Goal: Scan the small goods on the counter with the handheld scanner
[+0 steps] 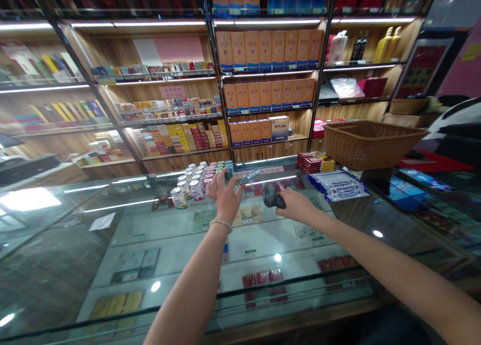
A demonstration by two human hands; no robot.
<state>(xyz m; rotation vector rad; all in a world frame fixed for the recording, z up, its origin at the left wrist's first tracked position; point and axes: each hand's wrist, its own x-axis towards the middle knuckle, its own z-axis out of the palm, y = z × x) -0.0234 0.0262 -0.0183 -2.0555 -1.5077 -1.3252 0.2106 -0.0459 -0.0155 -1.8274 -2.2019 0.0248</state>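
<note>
Over the glass counter [150, 220], my left hand [224, 195] is closed on a small flat green-and-white pack [248, 177] that juts out to the right of the thumb. My right hand [295, 204] is wrapped round the handle of a dark handheld scanner [271, 196], whose head points left toward the pack. Pack and scanner are apart. Just left of and behind my left hand, rows of small round jars [195, 190] with white, pink and green lids stand on the glass.
Blue-and-white packets [336, 185] and a stack of red packs [313, 162] lie at the back right, beside a wicker basket [372, 144]. A white paper [102, 222] lies at left. Shelves of orange boxes [265, 97] stand behind the counter.
</note>
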